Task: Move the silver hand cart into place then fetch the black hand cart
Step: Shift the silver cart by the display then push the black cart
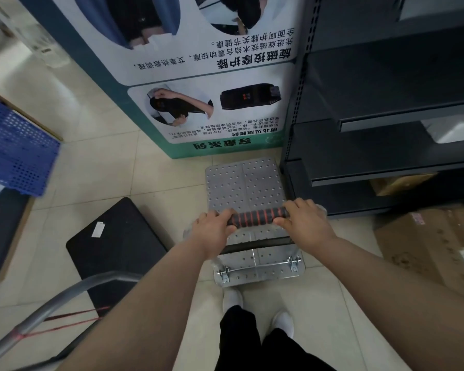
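Note:
The silver hand cart (pixel 245 184) stands on the tiled floor in front of me, its dotted metal deck reaching up to a printed display board. Its handle (pixel 257 216) has black foam with red rings. My left hand (pixel 212 232) grips the handle's left end and my right hand (pixel 304 219) grips its right end. The black hand cart (pixel 118 250) sits to the left of the silver one, with a white label on its flat dark deck. Its grey tubular handle (pixel 51 306) crosses the lower left, with red string tied to it.
A dark metal shelving unit (pixel 386 108) stands close on the right of the silver cart. Cardboard boxes (pixel 426 245) lie at the right. A blue perforated crate (pixel 14 148) is at the left. The display board (pixel 198 76) blocks the way ahead. My feet (pixel 257 309) are behind the cart.

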Tool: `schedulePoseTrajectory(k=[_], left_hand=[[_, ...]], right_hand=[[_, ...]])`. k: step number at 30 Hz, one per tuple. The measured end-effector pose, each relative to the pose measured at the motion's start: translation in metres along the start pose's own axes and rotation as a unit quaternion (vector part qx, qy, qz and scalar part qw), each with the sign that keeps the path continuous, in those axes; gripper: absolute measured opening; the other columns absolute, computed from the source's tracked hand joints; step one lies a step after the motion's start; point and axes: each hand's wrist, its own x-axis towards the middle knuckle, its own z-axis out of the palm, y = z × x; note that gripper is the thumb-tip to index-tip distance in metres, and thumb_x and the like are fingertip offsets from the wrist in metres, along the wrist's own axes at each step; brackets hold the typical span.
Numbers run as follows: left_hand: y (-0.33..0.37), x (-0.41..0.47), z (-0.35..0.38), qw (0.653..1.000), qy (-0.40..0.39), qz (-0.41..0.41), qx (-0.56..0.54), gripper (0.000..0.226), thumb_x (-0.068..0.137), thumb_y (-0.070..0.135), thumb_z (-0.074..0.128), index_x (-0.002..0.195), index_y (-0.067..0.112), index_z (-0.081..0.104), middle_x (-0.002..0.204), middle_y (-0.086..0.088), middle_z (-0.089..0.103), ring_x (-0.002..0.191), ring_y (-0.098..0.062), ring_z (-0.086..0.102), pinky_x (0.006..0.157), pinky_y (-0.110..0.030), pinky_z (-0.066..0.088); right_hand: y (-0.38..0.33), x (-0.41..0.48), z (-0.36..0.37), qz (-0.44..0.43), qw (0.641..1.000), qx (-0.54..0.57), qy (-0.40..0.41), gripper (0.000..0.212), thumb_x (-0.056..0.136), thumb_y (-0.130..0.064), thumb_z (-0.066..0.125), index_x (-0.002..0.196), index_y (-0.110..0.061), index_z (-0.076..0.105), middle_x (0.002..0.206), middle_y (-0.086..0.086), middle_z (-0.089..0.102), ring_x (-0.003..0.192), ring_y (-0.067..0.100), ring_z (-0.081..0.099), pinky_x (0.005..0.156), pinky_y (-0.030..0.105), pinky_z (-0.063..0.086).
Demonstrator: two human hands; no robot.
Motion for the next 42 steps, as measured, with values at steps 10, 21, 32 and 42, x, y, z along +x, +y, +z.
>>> schedulePoseTrajectory(k=[10, 21, 32, 42], left_hand=[[-0.008, 0.046, -0.024, 0.999, -0.026, 0.031, 0.008, 0.034, 0.097, 0.038, 0.036, 0.13, 0.03, 0.035, 0.109, -0.012, 0.05, 0.099, -0.03, 0.044, 0.089, -0.043, 0.036], [-0.019, 0.099, -0.056, 0.997, -0.033, 0.059, 0.022, 0.025, 0.097, 0.04, 0.035, 0.12, 0.029, 0.036, 0.104, -0.012, 0.051, 0.096, -0.03, 0.047, 0.087, -0.044, 0.042], [-0.009, 0.105, -0.064, 0.998, -0.024, 0.049, 0.027, 0.028, 0.098, 0.035, 0.037, 0.125, 0.027, 0.036, 0.108, -0.013, 0.051, 0.098, -0.03, 0.048, 0.086, -0.042, 0.04], [0.009, 0.075, -0.064, 0.995, 0.086, -0.038, -0.037, 0.05, 0.091, 0.028, 0.051, 0.138, 0.025, 0.035, 0.133, -0.015, 0.043, 0.117, -0.035, 0.04, 0.1, -0.046, 0.035]], right_hand=[[-0.002, 0.04, -0.014, 0.039, 0.999, -0.026, -0.024, 0.045, 0.09, -0.054, 0.04, 0.118, -0.021, 0.051, 0.117, 0.003, 0.056, 0.11, 0.024, 0.048, 0.097, 0.043, 0.039], [-0.005, 0.097, -0.031, 0.081, 0.996, 0.019, -0.032, 0.039, 0.09, -0.048, 0.048, 0.115, -0.018, 0.052, 0.113, 0.007, 0.055, 0.108, 0.026, 0.047, 0.091, 0.039, 0.036], [0.001, 0.109, -0.036, 0.078, 0.996, 0.032, -0.023, 0.043, 0.09, -0.046, 0.05, 0.122, -0.018, 0.051, 0.119, 0.008, 0.054, 0.113, 0.028, 0.045, 0.096, 0.039, 0.035], [-0.024, 0.085, -0.035, -0.045, 0.999, -0.011, -0.014, 0.06, 0.095, -0.036, 0.043, 0.146, -0.016, 0.019, 0.159, 0.005, 0.011, 0.147, 0.024, 0.0, 0.116, 0.042, -0.003]])
